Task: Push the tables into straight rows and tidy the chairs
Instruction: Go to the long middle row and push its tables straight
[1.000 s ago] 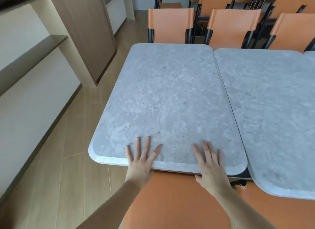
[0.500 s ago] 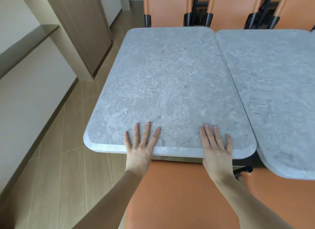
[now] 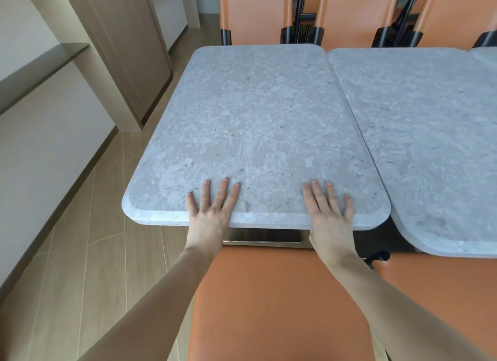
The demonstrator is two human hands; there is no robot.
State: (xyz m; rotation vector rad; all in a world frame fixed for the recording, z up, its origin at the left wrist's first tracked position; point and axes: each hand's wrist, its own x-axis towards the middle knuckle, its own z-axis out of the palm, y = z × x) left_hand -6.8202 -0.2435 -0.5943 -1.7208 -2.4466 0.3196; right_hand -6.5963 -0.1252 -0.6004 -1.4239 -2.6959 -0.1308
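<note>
Grey speckled stone-look desk [image 3: 255,124], rounded corners, long side running away from the viewer. Its right edge lies just beside a second desk [image 3: 430,135] of the same finish; a thin seam shows between them at the far end, widening to a dark wedge at the near corners. The second desk's near edge sits closer to the viewer than the first's. A sliver of a third top [image 3: 485,55] shows at far right.

Floor [image 3: 88,253]: pale wood-look planks. Left side: cream wall with a recessed ledge [image 3: 43,65], then a wood-panelled column [image 3: 126,54].

Chairs: orange backs with black frames line the far side, one [image 3: 255,16] behind the first desk, others [image 3: 355,16] to the right. An orange chair [image 3: 277,301] stands directly below the viewer at the near edge, another [image 3: 441,285] at lower right.

Left hand [image 3: 212,213]: flat on the desk's near edge, fingers straight and slightly spread, holding nothing. Right hand [image 3: 329,215]: likewise flat, fingers extended onto the top, palm over the rim, gripping nothing. Both hands are set apart along that near edge, above the chair back.
</note>
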